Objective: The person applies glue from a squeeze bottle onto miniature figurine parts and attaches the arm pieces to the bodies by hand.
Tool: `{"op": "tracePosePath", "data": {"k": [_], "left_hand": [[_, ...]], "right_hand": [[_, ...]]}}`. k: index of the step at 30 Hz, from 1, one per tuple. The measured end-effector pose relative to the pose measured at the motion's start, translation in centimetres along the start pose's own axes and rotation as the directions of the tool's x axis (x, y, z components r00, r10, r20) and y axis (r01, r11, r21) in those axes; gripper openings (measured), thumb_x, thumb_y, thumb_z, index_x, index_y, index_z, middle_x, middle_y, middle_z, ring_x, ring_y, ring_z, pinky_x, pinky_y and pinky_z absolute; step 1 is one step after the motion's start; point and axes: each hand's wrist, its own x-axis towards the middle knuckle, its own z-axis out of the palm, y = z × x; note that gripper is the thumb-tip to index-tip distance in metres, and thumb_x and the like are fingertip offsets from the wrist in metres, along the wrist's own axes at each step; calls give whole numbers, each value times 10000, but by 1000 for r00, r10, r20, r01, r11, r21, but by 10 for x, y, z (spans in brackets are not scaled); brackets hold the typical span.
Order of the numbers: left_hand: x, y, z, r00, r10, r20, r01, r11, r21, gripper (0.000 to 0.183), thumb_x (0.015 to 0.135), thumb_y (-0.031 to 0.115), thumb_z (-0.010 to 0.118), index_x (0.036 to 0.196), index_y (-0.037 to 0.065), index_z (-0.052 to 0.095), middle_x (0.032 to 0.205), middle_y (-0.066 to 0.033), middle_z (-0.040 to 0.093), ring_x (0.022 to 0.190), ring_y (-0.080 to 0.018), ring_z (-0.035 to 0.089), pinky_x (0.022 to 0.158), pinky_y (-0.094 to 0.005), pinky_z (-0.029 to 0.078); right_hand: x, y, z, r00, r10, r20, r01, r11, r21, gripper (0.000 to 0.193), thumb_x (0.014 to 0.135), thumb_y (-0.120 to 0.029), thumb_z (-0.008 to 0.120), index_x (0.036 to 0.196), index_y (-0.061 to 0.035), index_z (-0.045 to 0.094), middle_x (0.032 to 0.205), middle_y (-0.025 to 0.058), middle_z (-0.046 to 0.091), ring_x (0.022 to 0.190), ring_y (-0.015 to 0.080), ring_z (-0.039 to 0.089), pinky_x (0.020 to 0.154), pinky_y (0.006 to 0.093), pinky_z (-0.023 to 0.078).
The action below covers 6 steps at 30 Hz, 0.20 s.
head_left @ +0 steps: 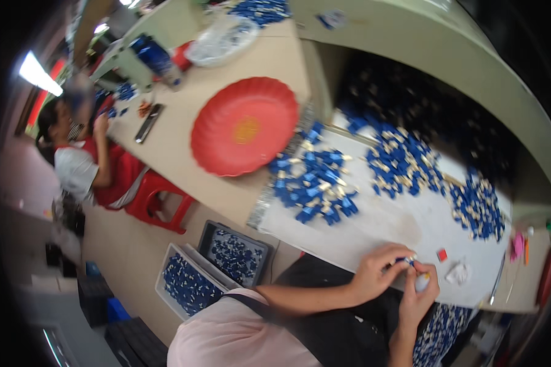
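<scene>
At the table's near edge my two hands meet, fingertips close together. Between the thumb and fingers of my left hand (pixel 373 272) is a small blue piece (pixel 403 260) with a pale end, partly covered by the fingers. My right hand (pixel 413 301) grips a small white bottle-like object (pixel 422 281) with a yellowish spot, its tip against or very near the piece. Beyond them, a loose heap of blue-and-cream pieces (pixel 317 177) lies on the white work surface (pixel 361 235). A small red square (pixel 442 255) and crumpled white tissue (pixel 458 273) lie right of my hands.
More piles of pieces (pixel 404 162) run under a pale shelf (pixel 410 24). A red scalloped tray (pixel 245 125) is on the table at left. Bins of blue pieces (pixel 190 284) stand on the floor. A co-worker (pixel 82 144) sits at far left near a red stool (pixel 159 199).
</scene>
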Motion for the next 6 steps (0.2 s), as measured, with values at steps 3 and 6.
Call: {"op": "tracePosePath", "data": {"k": [3, 6], "left_hand": [[-3, 3, -2, 1000, 1, -18, -2, 1000, -20, 194, 770, 8, 533, 961, 9, 569, 948, -106, 563, 842, -188, 545, 678, -254, 429], [-2, 1, -6, 1000, -3, -28, 3, 1000, -13, 197, 786, 28, 523, 975, 38, 577, 958, -99, 566, 901, -198, 531, 709, -259, 426]], "right_hand": [[-1, 2, 2, 999, 19, 51, -21, 999, 40, 52, 751, 4, 537, 769, 45, 511, 627, 81, 507, 601, 106, 451, 551, 233, 376], [3, 1, 8, 997, 19, 75, -25, 997, 75, 49, 763, -8, 533, 772, 37, 515, 641, 89, 512, 609, 123, 457, 564, 241, 382]]}}
